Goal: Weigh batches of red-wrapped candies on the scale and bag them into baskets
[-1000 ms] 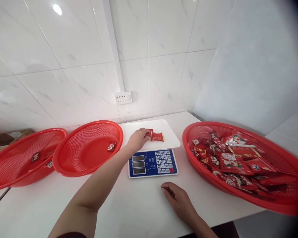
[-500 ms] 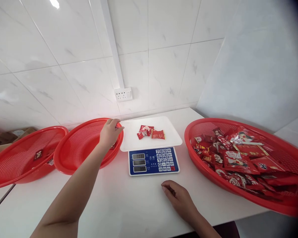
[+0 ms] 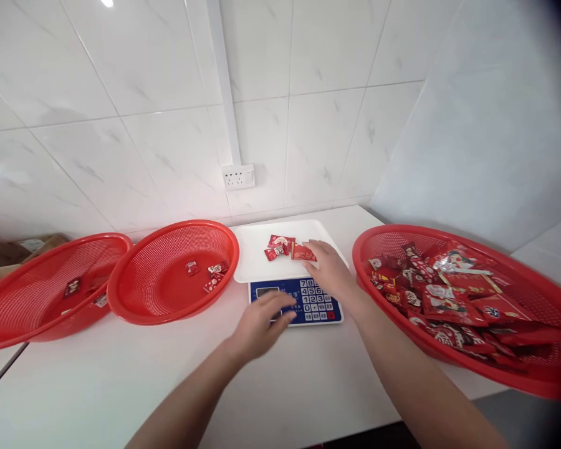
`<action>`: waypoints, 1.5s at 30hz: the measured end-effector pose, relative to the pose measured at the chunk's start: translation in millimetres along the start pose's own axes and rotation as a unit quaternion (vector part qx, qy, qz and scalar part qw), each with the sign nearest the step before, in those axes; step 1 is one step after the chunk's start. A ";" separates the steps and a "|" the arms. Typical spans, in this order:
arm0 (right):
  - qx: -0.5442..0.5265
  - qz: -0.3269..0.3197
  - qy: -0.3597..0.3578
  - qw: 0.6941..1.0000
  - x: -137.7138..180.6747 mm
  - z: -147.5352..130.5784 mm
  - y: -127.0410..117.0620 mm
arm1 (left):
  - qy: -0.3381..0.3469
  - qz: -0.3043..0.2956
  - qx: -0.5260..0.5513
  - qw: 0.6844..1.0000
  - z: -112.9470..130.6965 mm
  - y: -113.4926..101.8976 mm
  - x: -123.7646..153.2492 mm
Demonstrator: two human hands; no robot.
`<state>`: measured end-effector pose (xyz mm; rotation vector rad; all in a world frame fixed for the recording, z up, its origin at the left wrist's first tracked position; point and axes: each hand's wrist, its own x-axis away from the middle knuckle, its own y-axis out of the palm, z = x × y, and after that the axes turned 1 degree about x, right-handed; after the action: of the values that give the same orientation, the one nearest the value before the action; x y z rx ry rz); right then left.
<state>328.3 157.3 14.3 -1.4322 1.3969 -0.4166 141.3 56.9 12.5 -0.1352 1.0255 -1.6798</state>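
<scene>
A digital scale (image 3: 315, 317) with a blue keypad stands on the table, a white weighing tray (image 3: 252, 268) on top. Two small red wrapped candies (image 3: 280, 240) lie together on that tray. Beside them is a flatter red snack packet (image 3: 302, 252), with the thumb and fingers of my right hand (image 3: 330, 268) closed about its right part. My left hand (image 3: 264, 321) hovers at the left side of the keypad, covering much of the displays. Its thumb and fingers are apart, and nothing shows in them.
On the right stands a large red basket (image 3: 362, 246) heaped with red snack packets. Left of the scale, another red basket (image 3: 121, 280) holds several small candies. A third red basket (image 3: 9, 274) is at far left, with cardboard boxes (image 3: 9, 255) behind.
My left hand has drawn back from the middle basket to the scale's keypad. My right hand has moved from the table in front up to the flat packet on the tray.
</scene>
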 end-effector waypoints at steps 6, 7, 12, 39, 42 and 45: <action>0.122 -0.161 0.046 0.978 -36.0 1.7 -4.6 | -0.076 -0.013 0.096 0.992 -5.8 17.8 53.6; 0.125 -0.163 0.063 0.977 -39.9 -3.1 -9.7 | -0.089 -0.003 0.105 0.990 -8.8 17.8 58.0; -0.050 -0.128 -0.006 0.991 -70.6 -56.2 -24.3 | -0.135 0.031 0.141 0.980 -21.0 21.0 66.2; -0.056 -0.108 0.027 0.992 -90.9 -57.2 33.5 | -0.143 0.022 0.173 0.974 -34.8 25.4 73.6; -0.226 -0.109 0.024 0.968 -99.6 -95.6 34.2 | -0.148 0.029 0.175 0.973 -36.4 24.9 73.1; -0.301 -0.149 -0.028 0.941 -97.3 -129.3 35.7 | -0.151 0.040 0.174 0.972 -38.1 22.5 72.3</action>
<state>179.0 196.5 74.8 -2.1533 1.3188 -0.1313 108.8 17.3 -55.0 -0.1125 0.4944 -1.6779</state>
